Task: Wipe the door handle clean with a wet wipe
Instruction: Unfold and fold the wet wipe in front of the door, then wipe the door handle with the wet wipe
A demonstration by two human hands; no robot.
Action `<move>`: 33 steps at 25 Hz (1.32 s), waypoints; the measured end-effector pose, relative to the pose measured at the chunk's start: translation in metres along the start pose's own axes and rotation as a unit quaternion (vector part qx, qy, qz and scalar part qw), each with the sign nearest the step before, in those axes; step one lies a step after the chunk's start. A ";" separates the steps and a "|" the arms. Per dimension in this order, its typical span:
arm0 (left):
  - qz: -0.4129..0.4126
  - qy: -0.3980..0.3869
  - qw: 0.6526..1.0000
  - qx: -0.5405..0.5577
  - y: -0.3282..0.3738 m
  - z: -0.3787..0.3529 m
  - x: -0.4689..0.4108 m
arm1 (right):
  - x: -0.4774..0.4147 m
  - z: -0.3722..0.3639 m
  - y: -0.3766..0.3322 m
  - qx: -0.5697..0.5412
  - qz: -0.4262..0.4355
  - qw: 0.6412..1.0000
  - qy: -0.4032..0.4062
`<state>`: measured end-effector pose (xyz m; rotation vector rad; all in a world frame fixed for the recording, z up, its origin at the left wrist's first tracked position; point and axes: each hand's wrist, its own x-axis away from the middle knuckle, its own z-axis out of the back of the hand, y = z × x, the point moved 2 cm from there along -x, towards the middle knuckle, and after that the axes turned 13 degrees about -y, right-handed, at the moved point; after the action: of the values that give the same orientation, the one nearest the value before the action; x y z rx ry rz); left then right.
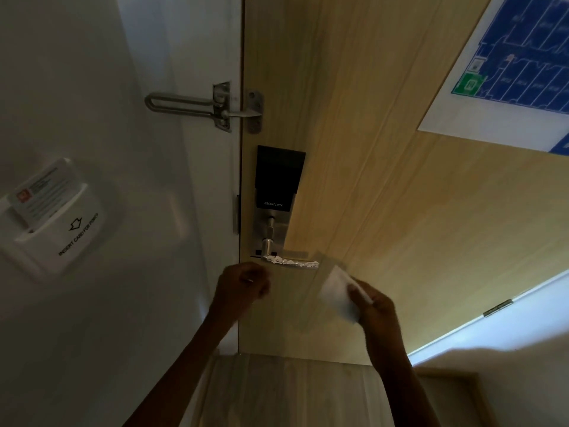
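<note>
The silver door handle (291, 262) sticks out from a black smart lock (278, 177) on the wooden door, and white foam or residue lies along its top. My right hand (374, 303) holds a white wet wipe (337, 291) just right of the handle's tip, blurred by motion and apart from the handle. My left hand (241, 283) is curled into a loose fist just below the handle's left end, and I cannot see anything in it.
A metal swing-bar door guard (212, 107) spans the door's edge above the lock. A white key-card holder (55, 223) sits on the left wall. An evacuation map (508, 66) hangs on the door at the upper right. A hinge (497, 307) shows at the lower right.
</note>
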<state>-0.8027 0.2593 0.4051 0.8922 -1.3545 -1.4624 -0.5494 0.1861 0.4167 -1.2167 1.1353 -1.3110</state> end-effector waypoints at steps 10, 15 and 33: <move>0.063 0.003 0.994 0.093 -0.005 0.004 -0.038 | -0.058 -0.056 -0.025 0.409 0.156 0.899 -0.031; 0.080 -0.020 0.993 0.080 -0.001 0.007 -0.038 | -0.044 -0.058 -0.002 0.521 0.146 0.840 -0.046; 0.094 -0.020 0.995 0.003 0.002 0.007 -0.031 | -0.031 -0.073 0.016 0.541 0.101 0.834 -0.038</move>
<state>-0.7993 0.2910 0.4053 0.7222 -1.4323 -1.3388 -0.6210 0.2168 0.3933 -0.2749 0.2838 -1.3855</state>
